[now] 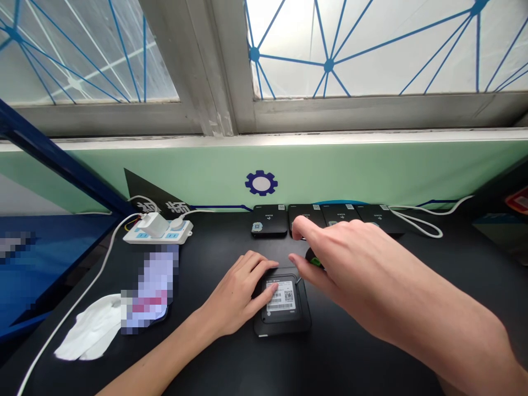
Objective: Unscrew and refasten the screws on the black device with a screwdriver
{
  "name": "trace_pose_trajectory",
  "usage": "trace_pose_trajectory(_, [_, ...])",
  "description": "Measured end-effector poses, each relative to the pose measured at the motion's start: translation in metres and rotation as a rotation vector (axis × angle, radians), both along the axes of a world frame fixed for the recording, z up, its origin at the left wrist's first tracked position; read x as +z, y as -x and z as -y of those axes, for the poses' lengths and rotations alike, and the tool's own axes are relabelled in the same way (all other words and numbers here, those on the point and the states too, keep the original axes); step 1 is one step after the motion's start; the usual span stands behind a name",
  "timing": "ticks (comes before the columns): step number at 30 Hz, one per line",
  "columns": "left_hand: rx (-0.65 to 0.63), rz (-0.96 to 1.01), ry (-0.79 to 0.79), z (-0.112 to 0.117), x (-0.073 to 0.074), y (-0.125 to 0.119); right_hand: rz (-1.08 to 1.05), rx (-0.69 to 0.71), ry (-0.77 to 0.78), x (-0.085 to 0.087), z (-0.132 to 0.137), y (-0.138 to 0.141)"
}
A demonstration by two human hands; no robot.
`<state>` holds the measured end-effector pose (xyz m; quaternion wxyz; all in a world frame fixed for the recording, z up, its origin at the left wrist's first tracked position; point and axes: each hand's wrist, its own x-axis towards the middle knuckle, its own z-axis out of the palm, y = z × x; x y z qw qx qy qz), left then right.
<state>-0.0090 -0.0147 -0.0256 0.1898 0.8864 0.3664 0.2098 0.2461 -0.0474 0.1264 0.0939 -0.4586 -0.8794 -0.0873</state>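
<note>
A small black box (284, 308) with a white barcode label lies on the black table (231, 363) in front of me. My left hand (239, 291) rests against the box's left side, fingers curled onto its edge. My right hand (342, 258) hovers above the box's far right corner, index finger stretched forward and thumb pointing down at the box. A dark object with a green spot (315, 259) shows just under the right palm; whether the hand grips it is hidden.
A row of several black boxes (325, 219) stands along the green wall. A white power strip (159, 231) with plugs and a white cable sits at left. White gloves (91, 330) lie at the near left, a white cable loop (416, 223) at right.
</note>
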Motion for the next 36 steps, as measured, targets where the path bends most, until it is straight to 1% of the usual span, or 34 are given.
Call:
trace_pose_trajectory(4, [-0.006,-0.001,0.017,-0.0002,-0.0001,0.0009,-0.032,-0.006,0.033,-0.0003,0.0004,0.0006])
trace_pose_trajectory(11, [-0.010,0.013,0.022,-0.0004,0.0012,0.0010,-0.070,0.046,-0.017,-0.0020,0.0024,0.0001])
trace_pose_trajectory(19, [-0.010,0.014,0.013,-0.0012,0.0012,0.0008,-0.079,0.050,0.037,-0.0014,0.0041,-0.0024])
trace_pose_trajectory(31, [-0.010,0.019,0.006,-0.0009,-0.0004,0.0011,-0.020,0.110,-0.034,-0.0046,0.0039,-0.0061])
trace_pose_trajectory(36, [-0.005,0.014,0.005,-0.0007,0.0004,0.0011,-0.062,0.084,0.009,-0.0015,0.0045,-0.0040])
